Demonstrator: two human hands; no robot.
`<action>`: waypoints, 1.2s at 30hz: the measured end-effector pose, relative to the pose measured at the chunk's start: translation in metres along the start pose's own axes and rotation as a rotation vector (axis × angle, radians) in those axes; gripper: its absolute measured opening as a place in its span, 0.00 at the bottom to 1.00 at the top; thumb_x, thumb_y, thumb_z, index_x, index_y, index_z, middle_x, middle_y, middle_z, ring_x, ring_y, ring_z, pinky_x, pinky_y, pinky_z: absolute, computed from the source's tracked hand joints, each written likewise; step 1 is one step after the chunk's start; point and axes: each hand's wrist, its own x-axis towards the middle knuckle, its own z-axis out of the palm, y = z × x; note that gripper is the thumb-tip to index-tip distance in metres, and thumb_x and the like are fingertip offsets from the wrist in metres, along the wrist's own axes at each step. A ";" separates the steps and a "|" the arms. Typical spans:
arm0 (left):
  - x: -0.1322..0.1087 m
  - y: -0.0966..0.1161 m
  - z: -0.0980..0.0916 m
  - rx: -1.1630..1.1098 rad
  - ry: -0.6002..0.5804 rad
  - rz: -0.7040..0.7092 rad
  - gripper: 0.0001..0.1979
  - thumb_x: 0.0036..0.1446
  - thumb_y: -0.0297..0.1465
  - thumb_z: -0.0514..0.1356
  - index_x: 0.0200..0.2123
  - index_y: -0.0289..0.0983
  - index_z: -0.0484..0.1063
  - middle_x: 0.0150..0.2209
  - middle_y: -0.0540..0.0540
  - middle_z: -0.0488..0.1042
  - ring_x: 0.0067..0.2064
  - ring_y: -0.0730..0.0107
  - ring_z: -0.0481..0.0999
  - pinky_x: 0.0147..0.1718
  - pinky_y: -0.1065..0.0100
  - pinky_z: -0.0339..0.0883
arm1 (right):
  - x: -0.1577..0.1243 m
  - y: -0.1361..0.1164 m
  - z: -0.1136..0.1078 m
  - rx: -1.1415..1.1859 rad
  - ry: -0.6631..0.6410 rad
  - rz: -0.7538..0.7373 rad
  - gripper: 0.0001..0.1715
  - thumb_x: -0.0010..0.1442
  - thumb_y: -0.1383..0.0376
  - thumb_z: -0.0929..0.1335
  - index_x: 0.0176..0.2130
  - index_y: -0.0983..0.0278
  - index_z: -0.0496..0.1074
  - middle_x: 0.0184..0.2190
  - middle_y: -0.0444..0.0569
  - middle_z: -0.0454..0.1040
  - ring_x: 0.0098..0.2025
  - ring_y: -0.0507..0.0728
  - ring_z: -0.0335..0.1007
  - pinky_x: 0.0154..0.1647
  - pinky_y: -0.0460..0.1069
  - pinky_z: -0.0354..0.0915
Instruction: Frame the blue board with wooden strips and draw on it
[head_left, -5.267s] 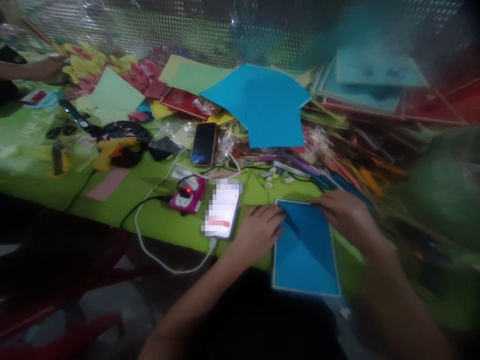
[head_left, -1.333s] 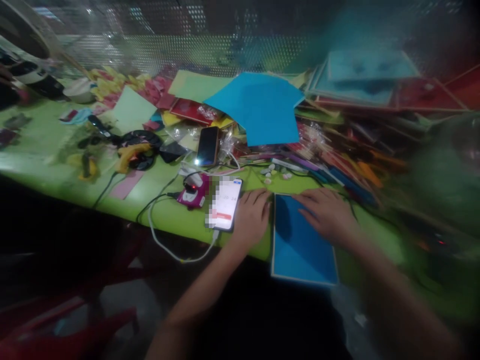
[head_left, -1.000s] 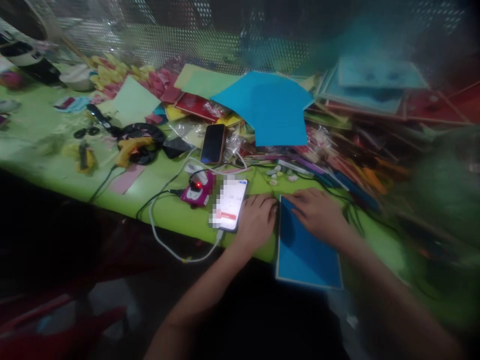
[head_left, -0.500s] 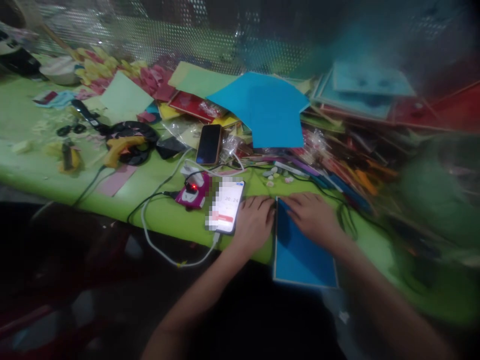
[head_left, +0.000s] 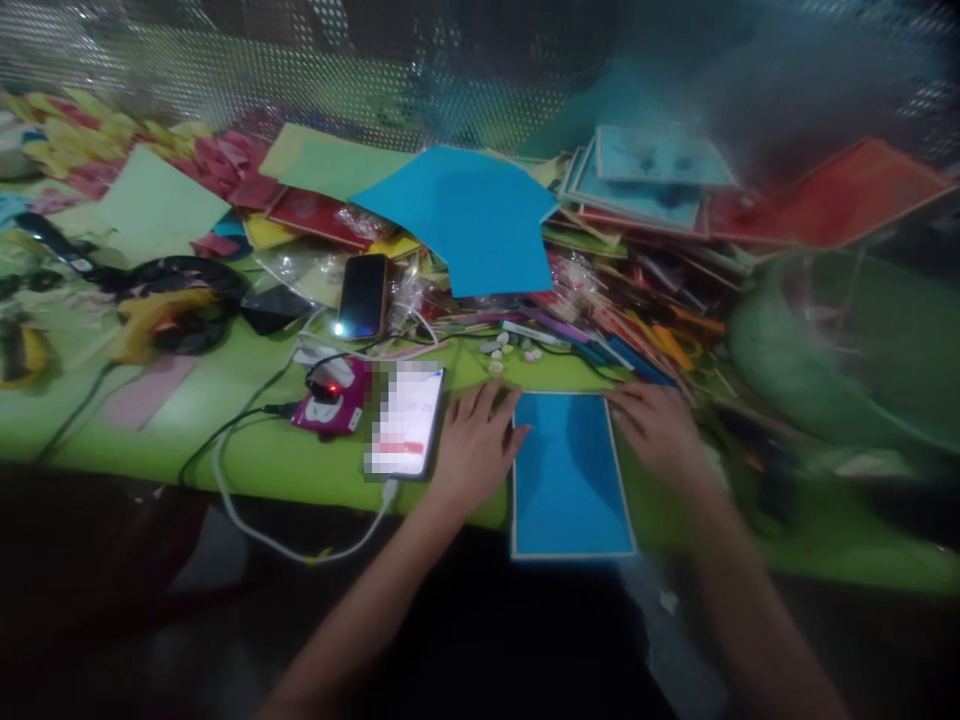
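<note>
A blue rectangular sheet with a pale border, like a card or thin board, lies at the front of the green table, its near end reaching past the table's edge. My left hand rests open beside its left edge, fingers spread and the thumb touching the sheet's side. At the upper right corner is my right hand, its fingers stretched out and the fingertips at that corner. Just left of my left hand lies a lit phone with a white cable plugged in.
A purple power strip with cords sits left of the lit phone. Behind are a dark phone, loose blue paper and pens. An orange glue gun lies left; a green basin stands right.
My right hand has slid from the sheet's top left area to its upper right corner. My left hand stays by the left edge, and the view has turned to the right.
</note>
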 end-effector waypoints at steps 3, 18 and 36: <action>0.001 0.000 0.000 0.003 -0.005 0.004 0.26 0.74 0.42 0.53 0.69 0.39 0.65 0.69 0.38 0.66 0.68 0.43 0.65 0.61 0.42 0.67 | 0.000 -0.003 0.001 -0.018 -0.005 -0.008 0.22 0.73 0.60 0.63 0.59 0.60 0.78 0.52 0.58 0.78 0.53 0.67 0.71 0.51 0.62 0.66; 0.004 -0.001 0.001 -0.025 -0.012 0.024 0.26 0.72 0.39 0.57 0.69 0.39 0.64 0.67 0.38 0.69 0.66 0.44 0.66 0.60 0.45 0.65 | -0.003 -0.010 -0.003 -0.012 0.008 0.038 0.27 0.73 0.56 0.63 0.63 0.67 0.72 0.54 0.60 0.77 0.55 0.68 0.70 0.54 0.62 0.65; 0.005 -0.013 0.005 -0.349 0.083 -0.018 0.26 0.63 0.29 0.67 0.64 0.41 0.70 0.55 0.39 0.74 0.56 0.54 0.76 0.55 0.53 0.72 | -0.082 -0.040 -0.015 0.177 -0.042 0.156 0.25 0.69 0.52 0.68 0.60 0.58 0.74 0.56 0.58 0.77 0.57 0.69 0.71 0.55 0.65 0.67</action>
